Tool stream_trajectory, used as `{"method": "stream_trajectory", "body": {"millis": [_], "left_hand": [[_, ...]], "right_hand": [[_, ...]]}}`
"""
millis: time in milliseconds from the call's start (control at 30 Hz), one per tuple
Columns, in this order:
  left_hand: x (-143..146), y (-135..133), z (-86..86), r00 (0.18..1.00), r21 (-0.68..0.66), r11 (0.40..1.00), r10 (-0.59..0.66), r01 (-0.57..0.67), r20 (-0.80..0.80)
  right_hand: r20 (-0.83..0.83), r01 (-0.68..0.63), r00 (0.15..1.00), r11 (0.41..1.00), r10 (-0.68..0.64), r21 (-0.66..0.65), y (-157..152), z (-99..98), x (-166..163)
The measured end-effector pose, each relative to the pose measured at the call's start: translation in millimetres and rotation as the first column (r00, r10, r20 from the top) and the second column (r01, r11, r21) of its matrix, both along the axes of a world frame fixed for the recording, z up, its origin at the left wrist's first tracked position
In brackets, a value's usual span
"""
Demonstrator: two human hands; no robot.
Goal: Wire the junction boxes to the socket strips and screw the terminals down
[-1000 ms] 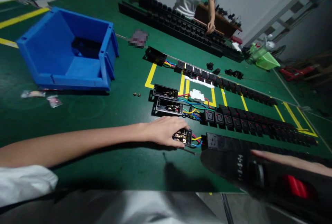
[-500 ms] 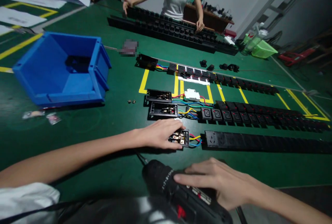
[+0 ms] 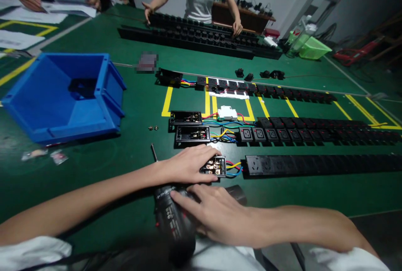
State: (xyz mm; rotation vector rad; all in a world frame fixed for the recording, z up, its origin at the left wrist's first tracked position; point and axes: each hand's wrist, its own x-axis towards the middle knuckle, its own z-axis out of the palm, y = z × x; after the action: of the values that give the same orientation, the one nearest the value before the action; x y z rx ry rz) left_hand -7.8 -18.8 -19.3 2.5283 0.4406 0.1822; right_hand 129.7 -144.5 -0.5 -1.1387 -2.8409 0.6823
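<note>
My left hand (image 3: pixel 191 164) is closed over a small black terminal box (image 3: pixel 222 166) with brass screw terminals. Red, yellow and blue wires (image 3: pixel 234 167) run from that box to a long black socket strip (image 3: pixel 314 165). My right hand (image 3: pixel 216 214) is wrapped round a black power drill (image 3: pixel 171 216), its index finger stretched along the body. The drill lies on its side close to the table's front, its bit (image 3: pixel 153 152) pointing away past my left forearm, which covers part of the drill's nose. Two wired boxes (image 3: pixel 192 135) sit just beyond my left hand.
A blue bin (image 3: pixel 113 107) holding a dark part stands at the left, with small plastic packets (image 3: pixel 59 156) before it. More socket strips (image 3: pixel 298 135) lie beyond. A co-worker's hands (image 3: pixel 238 27) touch black strips across the table. Another person handles papers (image 3: pixel 67 9).
The drill has swung leftward and down onto the table, its bit now beyond my left forearm. My right hand moved left with it. My left hand stays on the terminal box.
</note>
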Motion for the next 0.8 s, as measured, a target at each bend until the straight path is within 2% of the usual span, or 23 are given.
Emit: {"method": "stream_trajectory", "body": {"millis": [200,367,533,667,800], "left_hand": [[0.5,-2.8,3.1,0.999,0.068,0.998,0.006,-0.003,-0.05],[1.6,-7.6,7.7,0.995,0.128,0.992,0.031,-0.019,-0.097],[-3.9,-4.8,14.5,0.992,0.101,0.995,0.008,0.005,-0.128],[-8.9,0.7,20.8,0.982,0.115,0.993,0.018,0.003,-0.187],[-8.2,2.4,22.2,0.977,0.127,0.992,0.019,0.008,-0.211]], "right_hand": [[0.032,0.017,0.999,0.983,-0.023,0.181,-3.5,-6.0,-11.4],[0.045,-0.103,0.994,0.967,0.095,0.232,-1.1,-1.6,4.5],[0.06,-0.171,0.985,0.923,0.16,0.344,-3.3,-4.8,22.6],[0.047,-0.156,0.988,0.906,0.15,0.393,-6.7,-11.4,16.4],[0.024,-0.092,0.996,0.925,0.089,0.368,-9.0,-15.7,-0.1]]}}
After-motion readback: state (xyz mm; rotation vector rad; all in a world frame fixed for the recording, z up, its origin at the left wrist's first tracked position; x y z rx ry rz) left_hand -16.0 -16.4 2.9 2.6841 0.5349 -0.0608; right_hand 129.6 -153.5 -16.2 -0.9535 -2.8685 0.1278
